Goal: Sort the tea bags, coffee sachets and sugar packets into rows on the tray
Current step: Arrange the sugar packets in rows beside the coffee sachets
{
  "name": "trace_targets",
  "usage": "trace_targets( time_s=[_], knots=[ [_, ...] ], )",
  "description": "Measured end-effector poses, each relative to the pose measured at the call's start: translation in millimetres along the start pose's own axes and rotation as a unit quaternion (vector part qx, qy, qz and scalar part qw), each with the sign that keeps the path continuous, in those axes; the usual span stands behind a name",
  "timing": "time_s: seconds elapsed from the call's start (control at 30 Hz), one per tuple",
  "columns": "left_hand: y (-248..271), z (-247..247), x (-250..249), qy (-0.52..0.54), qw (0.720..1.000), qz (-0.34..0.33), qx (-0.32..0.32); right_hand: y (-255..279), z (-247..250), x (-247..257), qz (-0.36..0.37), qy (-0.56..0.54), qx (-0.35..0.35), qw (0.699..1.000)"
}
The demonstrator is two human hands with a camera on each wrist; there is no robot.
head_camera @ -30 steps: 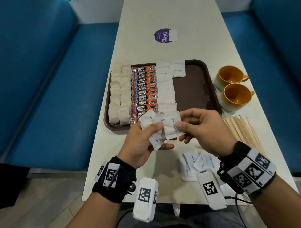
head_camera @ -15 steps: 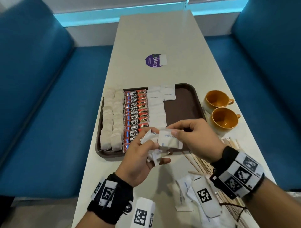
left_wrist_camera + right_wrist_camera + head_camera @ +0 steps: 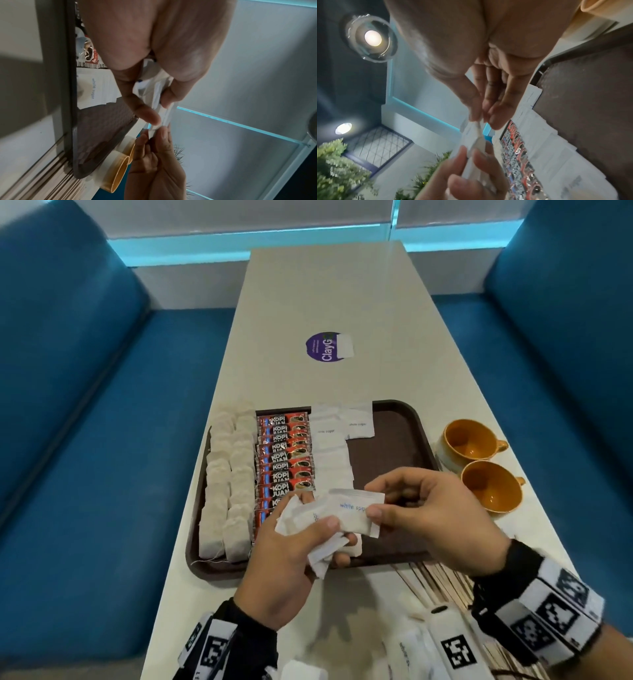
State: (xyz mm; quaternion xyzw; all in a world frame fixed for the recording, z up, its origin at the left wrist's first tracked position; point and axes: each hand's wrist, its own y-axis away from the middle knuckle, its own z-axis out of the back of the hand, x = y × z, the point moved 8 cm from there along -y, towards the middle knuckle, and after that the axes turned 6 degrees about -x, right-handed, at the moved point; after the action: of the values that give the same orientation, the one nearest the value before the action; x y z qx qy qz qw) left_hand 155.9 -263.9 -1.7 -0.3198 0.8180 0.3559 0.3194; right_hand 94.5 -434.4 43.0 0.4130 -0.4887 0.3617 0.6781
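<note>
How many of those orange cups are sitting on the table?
2. Both glazed orange ceramic cups stand on the pale table right of the brown plastic tray: the farther cup beside the tray's right edge, the nearer cup just in front of it. None seems hidden.

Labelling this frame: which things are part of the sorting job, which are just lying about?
Job:
tray
tea bags
coffee sachets
sugar packets in rows
sugar packet pinched by right hand
sugar bundle in left hand

Lying about:
two cups
wooden stirrers
purple sticker
</note>
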Motion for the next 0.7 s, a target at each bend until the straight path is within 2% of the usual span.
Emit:
trace_targets(
  time_s=[0.17,0.3,0.5,0.57,0.63,0.7],
  knots=[
    [-2.6,-1.7,-4.9,-0.008,1.0,-0.002,-0.013,-5.2,-1.7,7.0,0.011,-0.053,0.01,0.998],
    [-4.7,-8.0,-6.9,0.007,1.0,-0.006,-0.019,-9.5,-5.8,8.0,-0.03,-0.134,0.002,0.99],
    [-10.7,-5.0,-10.2,-0.014,0.998,-0.019,-0.056,-19.5,1.8,19.9,-0.024,-0.097,0.027,0.995],
    [-13.8,1.0,-13.2,-0.007,0.997,-0.019,-0.072,-30.2,14.6,25.3,-0.008,-0.067,-0.011,0.998],
    [-17.9,10.1,-18.3,0.011,0.996,-0.019,-0.086,-48.1,34.5,26.7,0.003,-0.037,-0.081,0.996],
    [-22.9,19.9,-23.5,0.027,0.995,-0.015,-0.092,-71.2,52.2,26.2,0.016,0.03,-0.132,0.991]
  ],
)
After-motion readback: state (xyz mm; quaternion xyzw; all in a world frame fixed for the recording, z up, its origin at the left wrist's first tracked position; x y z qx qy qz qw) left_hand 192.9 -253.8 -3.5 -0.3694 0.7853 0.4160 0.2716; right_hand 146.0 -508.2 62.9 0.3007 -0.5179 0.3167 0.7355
